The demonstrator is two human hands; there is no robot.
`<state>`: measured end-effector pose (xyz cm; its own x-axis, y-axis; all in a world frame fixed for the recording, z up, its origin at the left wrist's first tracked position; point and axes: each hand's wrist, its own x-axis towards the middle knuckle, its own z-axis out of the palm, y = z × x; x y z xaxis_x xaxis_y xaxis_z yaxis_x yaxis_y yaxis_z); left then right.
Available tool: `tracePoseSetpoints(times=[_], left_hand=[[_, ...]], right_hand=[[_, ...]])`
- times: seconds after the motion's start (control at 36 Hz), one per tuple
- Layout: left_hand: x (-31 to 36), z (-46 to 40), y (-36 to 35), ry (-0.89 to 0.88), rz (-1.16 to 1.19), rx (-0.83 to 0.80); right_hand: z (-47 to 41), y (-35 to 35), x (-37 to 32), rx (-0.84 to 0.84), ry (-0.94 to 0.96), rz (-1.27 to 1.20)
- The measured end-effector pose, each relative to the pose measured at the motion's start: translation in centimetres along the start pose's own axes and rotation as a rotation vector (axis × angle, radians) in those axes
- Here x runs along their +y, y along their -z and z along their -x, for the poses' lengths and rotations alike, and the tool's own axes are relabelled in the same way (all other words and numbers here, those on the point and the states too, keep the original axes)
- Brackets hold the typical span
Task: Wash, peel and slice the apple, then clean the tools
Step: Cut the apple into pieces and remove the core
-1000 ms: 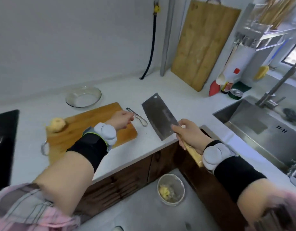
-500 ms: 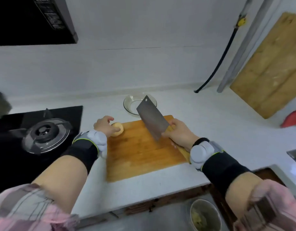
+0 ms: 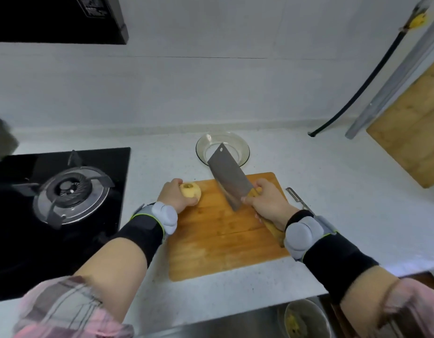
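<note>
At far left we see a black gas hob [image 3: 59,191] with its burner set into the white countertop [image 3: 345,191]. Next our left hand [image 3: 173,195] curls round the peeled apple [image 3: 191,192], holding it at the left edge of the wooden cutting board [image 3: 218,240], stem hollow facing up. Behind the board sits a clear glass dish [image 3: 240,147]. Our right hand [image 3: 268,202] grips the wooden handle of the cleaver [image 3: 229,176], whose broad blade tilts up and away over the board, apart from the apple. Just right of the board lies a metal peeler [image 3: 297,197] on the counter. A second wooden board [image 3: 411,132] leans against the wall at far right, and a bin [image 3: 306,320] shows below the counter edge.
</note>
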<state>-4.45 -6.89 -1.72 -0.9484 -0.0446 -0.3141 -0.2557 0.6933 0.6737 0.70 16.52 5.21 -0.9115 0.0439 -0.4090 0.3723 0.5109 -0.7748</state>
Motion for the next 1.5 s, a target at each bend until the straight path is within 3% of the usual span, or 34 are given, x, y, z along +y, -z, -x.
tracePoseSetpoints(times=[0.17,0.31,0.83,1.36,1.5], left_hand=[[2.5,1.5,-3.4,-0.251,0.069,0.040],[3.9,2.7,-7.4,-0.393,0.088,-0.018],[4.0,4.3,-11.0,-0.227,0.172,0.220],[4.8,4.9,-10.2,-0.146,0.094,0.226],[5.1,4.8,-10.2,-0.138,0.052,0.234]], right_hand=[[-0.2,1.7,0.8,0.048,0.007,-0.022],[0.5,3.0,1.2,0.082,0.068,0.022],[2.4,3.3,2.7,-0.073,0.287,0.464],[2.8,3.3,0.3,-0.255,0.300,0.671],[2.2,3.2,0.1,-0.236,0.310,0.703]])
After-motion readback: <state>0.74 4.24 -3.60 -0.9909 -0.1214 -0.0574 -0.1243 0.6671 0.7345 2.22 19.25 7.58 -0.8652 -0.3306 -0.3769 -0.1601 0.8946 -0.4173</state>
